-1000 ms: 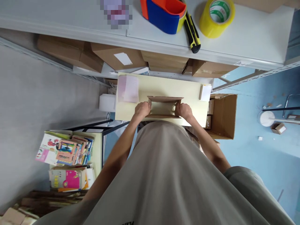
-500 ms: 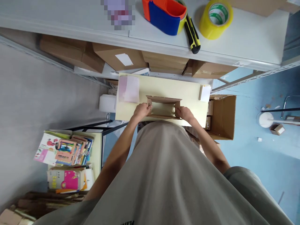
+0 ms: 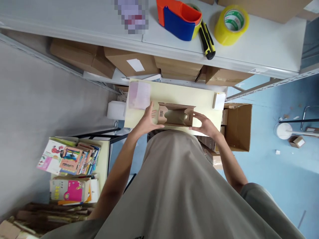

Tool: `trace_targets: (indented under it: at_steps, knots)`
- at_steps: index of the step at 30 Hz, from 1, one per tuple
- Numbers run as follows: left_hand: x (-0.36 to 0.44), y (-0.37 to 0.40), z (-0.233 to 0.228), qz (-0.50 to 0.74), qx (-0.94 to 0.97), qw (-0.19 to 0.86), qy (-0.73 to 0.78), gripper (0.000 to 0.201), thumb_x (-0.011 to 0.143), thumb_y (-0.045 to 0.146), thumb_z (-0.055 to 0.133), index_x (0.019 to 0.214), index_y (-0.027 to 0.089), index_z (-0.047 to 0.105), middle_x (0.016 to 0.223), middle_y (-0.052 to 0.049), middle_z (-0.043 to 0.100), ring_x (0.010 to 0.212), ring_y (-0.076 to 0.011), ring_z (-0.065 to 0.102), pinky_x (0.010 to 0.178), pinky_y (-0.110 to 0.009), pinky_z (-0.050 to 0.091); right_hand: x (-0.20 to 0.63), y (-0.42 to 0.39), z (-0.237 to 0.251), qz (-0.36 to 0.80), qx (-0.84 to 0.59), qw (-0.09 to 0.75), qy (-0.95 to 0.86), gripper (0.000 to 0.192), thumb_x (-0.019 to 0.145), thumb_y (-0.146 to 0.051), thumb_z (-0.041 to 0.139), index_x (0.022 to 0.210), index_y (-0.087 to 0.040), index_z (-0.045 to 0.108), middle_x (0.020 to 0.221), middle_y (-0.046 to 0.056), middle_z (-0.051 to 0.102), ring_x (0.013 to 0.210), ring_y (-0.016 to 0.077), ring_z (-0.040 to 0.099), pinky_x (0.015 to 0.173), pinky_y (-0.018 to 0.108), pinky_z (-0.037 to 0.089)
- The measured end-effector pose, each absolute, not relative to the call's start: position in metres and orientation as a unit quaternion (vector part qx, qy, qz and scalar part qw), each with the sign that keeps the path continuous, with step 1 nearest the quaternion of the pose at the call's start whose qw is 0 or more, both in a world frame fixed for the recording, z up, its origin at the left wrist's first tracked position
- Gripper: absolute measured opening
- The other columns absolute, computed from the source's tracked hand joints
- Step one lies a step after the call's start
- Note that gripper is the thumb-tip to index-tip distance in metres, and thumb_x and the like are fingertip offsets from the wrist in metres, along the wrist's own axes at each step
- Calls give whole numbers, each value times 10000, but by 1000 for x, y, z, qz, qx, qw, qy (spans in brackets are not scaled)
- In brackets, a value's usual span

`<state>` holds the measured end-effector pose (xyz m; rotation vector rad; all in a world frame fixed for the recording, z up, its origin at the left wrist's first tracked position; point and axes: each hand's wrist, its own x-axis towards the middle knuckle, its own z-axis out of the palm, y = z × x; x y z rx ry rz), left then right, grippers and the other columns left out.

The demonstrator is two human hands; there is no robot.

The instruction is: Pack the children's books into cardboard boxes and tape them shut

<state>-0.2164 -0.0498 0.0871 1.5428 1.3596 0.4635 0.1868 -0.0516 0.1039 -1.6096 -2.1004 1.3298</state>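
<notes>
While the left hand and right hand, fingers spread, brace the small open carton mid-frame on the pale counter, uneven pressure could seemingly buckle its flaps.

The small box is plain brown cardboard, matt and slightly fibrous, with a printed barcode on one flap. It sits on a bench with a smooth, pale cream laminate top. The shelf above looks like painted metal, light grey and faintly sheeny. The tape roll is glossy yellow plastic film; the tape dispenser is shiny moulded plastic.
</notes>
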Motion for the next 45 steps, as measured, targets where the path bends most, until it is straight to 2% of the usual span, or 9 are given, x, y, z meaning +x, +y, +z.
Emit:
trace_targets:
  at_steps: [3,6,14,19,22,28,34,38,45]
  knots:
    - [-209,-33,88,168,648,472,574,1569,794,555,1048,1910,398,-45,1991,-206,62,1544,-417,648,1229,-498,603,182,-48,94,470,-569,115,-665,1289,953,-501,942,1927,-319,116,1733,175,649,1422,380,761,1229,628,631]
    - [-207,-16,100,113,670,470,563,1471,811,481,1028,1910,443,51,1980,-147,170,1366,-351,750,1073,-407,660,182,-42,90,510,-551,122,-649,1512,920,-514,959,1897,-319,-179,1667,174,711,1318,354,810,1181,591,663]
    - [-205,-2,121,58,707,417,568,1146,740,387,1065,1728,349,485,1740,-89,491,1132,-268,796,1063,-402,617,178,-30,101,505,-579,109,-631,1111,845,-526,1013,1760,-296,426,1429,152,774,1250,338,825,1144,502,681]
    - [-201,-3,109,56,715,399,571,654,899,306,949,1478,285,645,1533,-80,617,1097,-255,787,1005,-376,619,165,-25,100,424,-594,83,-678,693,991,-464,865,1591,-274,572,1494,144,693,1187,310,828,1082,484,703]
    - [-200,-7,95,62,725,379,572,592,946,275,913,1479,269,658,1484,-103,653,1163,-286,778,1088,-421,622,156,-24,98,367,-600,44,-710,611,1051,-387,766,1621,-270,579,1601,166,616,1227,339,815,1072,520,709]
    - [-203,-39,69,155,755,367,522,746,1024,262,838,1713,323,556,1807,-143,442,1685,-364,507,1401,-523,468,154,-45,89,274,-542,47,-793,614,1115,-357,704,1697,-255,534,1764,221,517,1582,437,599,1271,642,582]
    - [-207,-68,48,181,767,354,504,557,1160,400,665,1710,335,605,1867,-151,419,1752,-360,439,1439,-595,415,161,-69,74,276,-525,48,-803,477,1198,-431,597,1645,-268,628,1718,218,616,1571,369,646,1287,600,578]
    - [-209,-69,36,158,788,351,481,445,1204,362,541,1602,288,726,1842,-151,500,1801,-347,355,1467,-630,348,163,-65,62,283,-491,33,-823,363,1234,-389,512,1478,-263,750,1716,178,654,1714,329,518,1366,587,510]
    - [-215,-59,22,161,805,317,475,589,1156,522,662,1689,272,663,1965,-172,256,1837,-446,208,1438,-744,324,174,-44,43,247,-427,58,-868,551,1197,-558,583,1609,-208,687,1910,191,396,1807,391,342,1380,642,499]
